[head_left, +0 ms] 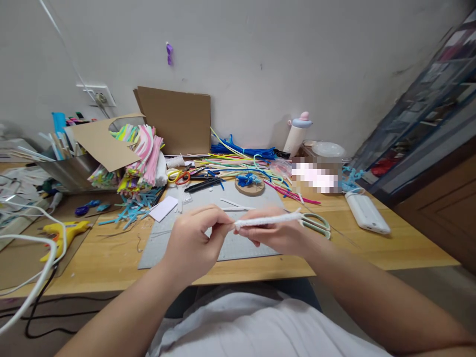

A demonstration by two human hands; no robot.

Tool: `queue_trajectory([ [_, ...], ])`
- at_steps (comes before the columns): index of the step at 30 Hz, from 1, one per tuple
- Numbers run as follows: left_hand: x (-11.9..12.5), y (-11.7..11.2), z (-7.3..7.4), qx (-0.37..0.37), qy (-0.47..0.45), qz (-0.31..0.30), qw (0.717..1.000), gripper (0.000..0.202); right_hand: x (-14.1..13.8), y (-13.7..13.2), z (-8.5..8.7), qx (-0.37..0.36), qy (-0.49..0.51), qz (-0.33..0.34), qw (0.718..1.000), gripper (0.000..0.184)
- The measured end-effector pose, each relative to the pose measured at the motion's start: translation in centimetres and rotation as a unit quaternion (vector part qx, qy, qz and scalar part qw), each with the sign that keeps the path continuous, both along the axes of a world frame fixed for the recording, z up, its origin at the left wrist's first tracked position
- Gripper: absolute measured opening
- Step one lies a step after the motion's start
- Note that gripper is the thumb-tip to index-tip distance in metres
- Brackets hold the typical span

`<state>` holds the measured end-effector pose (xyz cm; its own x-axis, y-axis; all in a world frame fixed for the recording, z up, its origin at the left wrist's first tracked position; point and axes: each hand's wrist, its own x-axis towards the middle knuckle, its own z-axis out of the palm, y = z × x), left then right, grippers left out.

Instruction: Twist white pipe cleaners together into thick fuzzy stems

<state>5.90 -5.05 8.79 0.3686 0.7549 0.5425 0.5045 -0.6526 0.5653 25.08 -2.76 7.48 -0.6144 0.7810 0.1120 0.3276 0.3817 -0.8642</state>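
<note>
A white pipe cleaner [268,220] is held level above the grey cutting mat [156,248], between both hands. My left hand [193,240] pinches its left end with thumb and fingers closed. My right hand [279,234] is wrapped round its middle from below, and the right end sticks out toward the pale green scissors [316,224] lying on the mat's right edge.
Heaps of coloured pipe cleaners [143,158] and cardboard [178,119] crowd the back of the wooden desk [401,243]. A yellow glue gun [65,233] lies at left among white cables [40,267]. A round wooden disc with blue pieces [250,184], a bottle [297,134] and a white power bank [367,213] sit at right.
</note>
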Motion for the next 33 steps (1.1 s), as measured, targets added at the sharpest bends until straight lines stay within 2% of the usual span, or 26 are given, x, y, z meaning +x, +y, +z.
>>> queue_trajectory([
  [3, 0.2, 0.5, -0.8, 0.030, 0.024, 0.062, 0.997, 0.012, -0.6, -1.8, -0.8, 0.103, -0.032, -0.084, 0.991, 0.021],
  [6, 0.4, 0.8, -1.6, 0.066, 0.074, 0.100, 0.990, 0.013, -0.6, -2.9, -0.7, 0.250, -0.114, -0.113, 0.955, 0.017],
  [9, 0.5, 1.0, -1.9, 0.108, 0.134, 0.091, 0.981, 0.014, -0.1, -3.3, 0.6, 0.328, -0.174, -0.114, 0.921, 0.016],
  [11, 0.5, 0.9, -1.8, 0.131, 0.174, 0.050, 0.975, 0.016, 0.4, -2.9, 1.8, 0.338, -0.192, -0.102, 0.916, 0.018],
  [13, 0.5, 0.8, -1.4, 0.137, 0.190, -0.016, 0.972, 0.017, 0.9, -2.1, 2.9, 0.297, -0.184, -0.075, 0.934, 0.016],
  [16, 0.4, 0.5, -0.8, 0.112, 0.122, -0.086, 0.982, 0.016, 1.5, -0.3, 3.7, 0.139, -0.109, -0.016, 0.984, 0.010],
  [19, 0.3, 0.3, -0.6, 0.087, 0.028, -0.086, 0.992, 0.012, 1.5, 1.0, 2.9, -0.034, -0.019, 0.017, 0.999, 0.016],
  [22, 0.4, 0.2, -0.9, 0.065, 0.004, -0.059, 0.996, 0.010, 1.0, 1.1, 1.2, -0.134, 0.063, 0.013, 0.989, 0.022],
  [26, 0.5, 0.4, -1.5, 0.010, 0.012, -0.012, 1.000, 0.010, 0.7, 0.5, -0.6, -0.144, 0.088, -0.045, 0.985, 0.027],
  [29, 0.5, 0.6, -1.7, -0.039, -0.004, 0.012, 0.999, 0.011, 1.0, 0.3, -0.7, -0.130, 0.071, -0.057, 0.987, 0.027],
  [33, 0.6, 0.8, -1.4, -0.137, -0.029, -0.004, 0.990, 0.013, 1.2, 0.3, -0.5, -0.130, 0.073, -0.080, 0.986, 0.023],
])
